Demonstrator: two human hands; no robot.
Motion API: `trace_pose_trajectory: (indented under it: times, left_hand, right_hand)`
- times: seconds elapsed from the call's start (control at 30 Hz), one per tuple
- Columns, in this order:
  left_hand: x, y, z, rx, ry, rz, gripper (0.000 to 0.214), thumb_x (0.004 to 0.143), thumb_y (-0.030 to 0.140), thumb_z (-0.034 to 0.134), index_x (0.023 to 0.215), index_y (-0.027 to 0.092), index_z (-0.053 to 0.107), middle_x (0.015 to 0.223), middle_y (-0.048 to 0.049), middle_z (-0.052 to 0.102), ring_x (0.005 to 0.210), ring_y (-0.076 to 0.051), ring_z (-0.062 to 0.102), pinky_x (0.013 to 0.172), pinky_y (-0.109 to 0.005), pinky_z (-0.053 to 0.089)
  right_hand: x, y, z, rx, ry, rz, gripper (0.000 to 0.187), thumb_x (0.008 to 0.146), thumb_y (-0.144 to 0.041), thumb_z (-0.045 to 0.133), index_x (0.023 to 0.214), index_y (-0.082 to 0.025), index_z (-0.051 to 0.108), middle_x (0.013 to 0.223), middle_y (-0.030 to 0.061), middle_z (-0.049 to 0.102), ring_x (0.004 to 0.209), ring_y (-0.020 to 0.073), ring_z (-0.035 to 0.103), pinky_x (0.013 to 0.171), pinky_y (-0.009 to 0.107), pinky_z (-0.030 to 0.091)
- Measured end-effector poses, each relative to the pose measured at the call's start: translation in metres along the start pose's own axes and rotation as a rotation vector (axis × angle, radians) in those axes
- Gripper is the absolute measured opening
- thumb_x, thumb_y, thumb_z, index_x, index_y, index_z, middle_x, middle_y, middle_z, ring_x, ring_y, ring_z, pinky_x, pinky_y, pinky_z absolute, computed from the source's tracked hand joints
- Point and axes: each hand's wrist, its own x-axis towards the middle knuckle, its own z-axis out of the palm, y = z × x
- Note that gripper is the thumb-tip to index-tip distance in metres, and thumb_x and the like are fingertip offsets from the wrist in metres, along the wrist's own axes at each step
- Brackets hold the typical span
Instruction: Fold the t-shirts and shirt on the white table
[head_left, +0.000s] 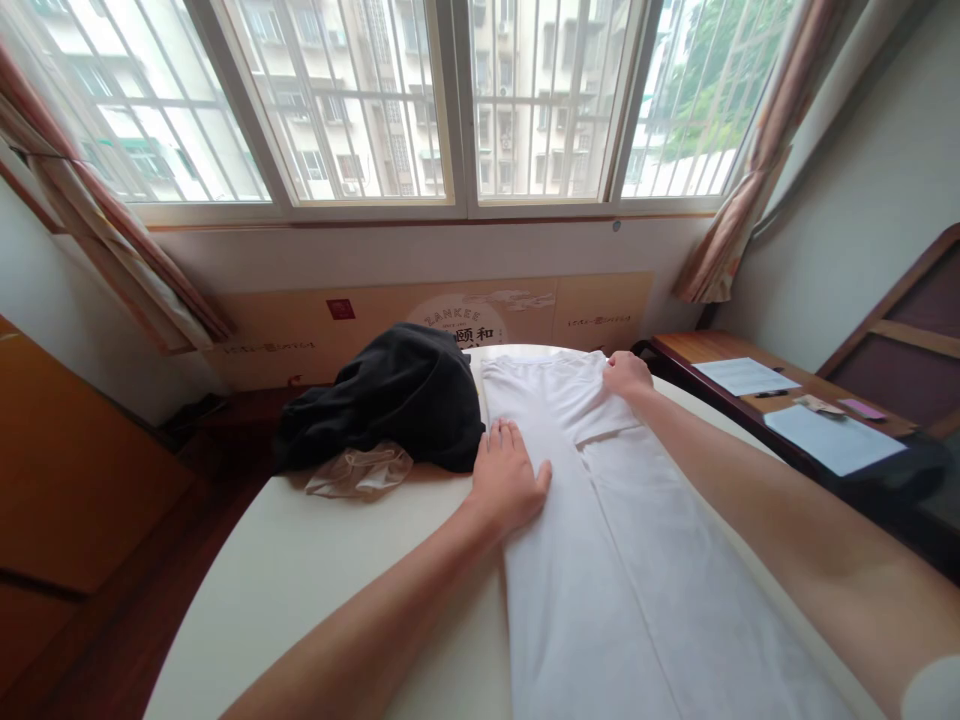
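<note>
White trousers (600, 600) lie flat lengthwise on the cream mattress (322, 570), legs together, waistband at the far end.

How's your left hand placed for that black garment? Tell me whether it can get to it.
Probably yes. Your left hand lies open on the white trousers, its fingers right beside the black garment. Nothing appears to stand between them.

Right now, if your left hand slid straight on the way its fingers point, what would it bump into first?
Probably the dark cloth heaped beside the white trousers, just past the left hand's fingertips, though depth is hard to judge here.
</note>
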Motion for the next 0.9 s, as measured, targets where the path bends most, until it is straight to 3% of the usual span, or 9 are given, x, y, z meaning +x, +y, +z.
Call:
trace_pose_trajectory:
  times: [0.17, 0.3, 0.47, 0.63, 0.7, 0.8, 0.9]
  left_hand:
    - [0.001, -0.001, 0.004, -0.026, 0.028, 0.002, 0.085, 0.101, 0.052, 0.034, 0.161, -0.008, 0.028, 0.169, -0.0304, 0.028, 0.161, -0.041, 0.022, 0.130, -0.054, 0.021]
    - [0.001, 0.001, 0.007, -0.012, 0.039, -0.018, 0.085, 0.101, 0.052, 0.034, 0.161, -0.008, 0.029, 0.169, -0.0301, 0.029, 0.161, -0.040, 0.023, 0.130, -0.053, 0.020]
    - [0.001, 0.003, 0.003, 0.021, -0.010, -0.064, 0.094, 0.100, 0.057, 0.037, 0.158, -0.017, 0.026, 0.167, -0.0360, 0.023, 0.160, -0.044, 0.021, 0.130, -0.053, 0.019]
    - [0.000, 0.001, 0.001, 0.065, -0.005, -0.096, 0.096, 0.100, 0.061, 0.038, 0.159, -0.015, 0.028, 0.167, -0.0358, 0.025, 0.159, -0.044, 0.024, 0.130, -0.050, 0.021]
    - [0.000, -0.001, 0.001, 0.055, 0.030, -0.077, 0.094, 0.100, 0.060, 0.039, 0.161, -0.011, 0.026, 0.170, -0.0327, 0.022, 0.160, -0.043, 0.021, 0.131, -0.051, 0.020]
    - [0.000, -0.004, 0.001, 0.028, 0.052, 0.071, 0.080, 0.104, 0.052, 0.035, 0.165, 0.001, 0.028, 0.173, -0.0217, 0.023, 0.162, -0.036, 0.020, 0.132, -0.049, 0.016]
    - [0.002, -0.005, 0.001, 0.008, 0.012, 0.148, 0.074, 0.106, 0.045, 0.030, 0.164, -0.001, 0.030, 0.172, -0.0206, 0.028, 0.161, -0.031, 0.024, 0.133, -0.045, 0.016]
  right_hand:
    - [0.000, -0.002, 0.001, -0.023, 0.084, -0.064, 0.031, 0.099, -0.022, 0.049, 0.117, -0.015, 0.074, 0.126, 0.0219, 0.071, 0.118, 0.0365, 0.064, 0.092, 0.041, 0.049]
    - [0.006, 0.002, 0.004, 0.031, 0.134, -0.092, 0.034, 0.106, -0.025, 0.041, 0.129, -0.018, 0.064, 0.122, 0.0185, 0.073, 0.109, 0.0315, 0.067, 0.087, 0.036, 0.047]
    - [0.018, 0.008, 0.014, 0.010, 0.040, -0.081, 0.025, 0.103, -0.020, 0.048, 0.119, -0.015, 0.067, 0.121, 0.0185, 0.074, 0.108, 0.0299, 0.068, 0.086, 0.033, 0.048]
    - [0.022, 0.005, 0.017, -0.062, -0.047, -0.093, 0.022, 0.100, -0.019, 0.053, 0.114, -0.015, 0.070, 0.117, 0.0203, 0.074, 0.107, 0.0323, 0.070, 0.088, 0.037, 0.050]
    - [0.018, 0.001, 0.013, -0.092, -0.046, -0.077, 0.026, 0.101, -0.020, 0.052, 0.121, -0.012, 0.066, 0.116, 0.0234, 0.072, 0.107, 0.0348, 0.070, 0.089, 0.041, 0.051]
    - [-0.001, -0.010, 0.005, -0.140, 0.033, -0.078, 0.038, 0.101, -0.020, 0.049, 0.136, -0.006, 0.056, 0.124, 0.0292, 0.067, 0.115, 0.0392, 0.066, 0.094, 0.047, 0.050]
    - [-0.034, -0.019, 0.002, -0.210, 0.153, -0.233, 0.041, 0.101, -0.027, 0.050, 0.136, -0.006, 0.056, 0.135, 0.0303, 0.061, 0.128, 0.0419, 0.058, 0.103, 0.051, 0.046]
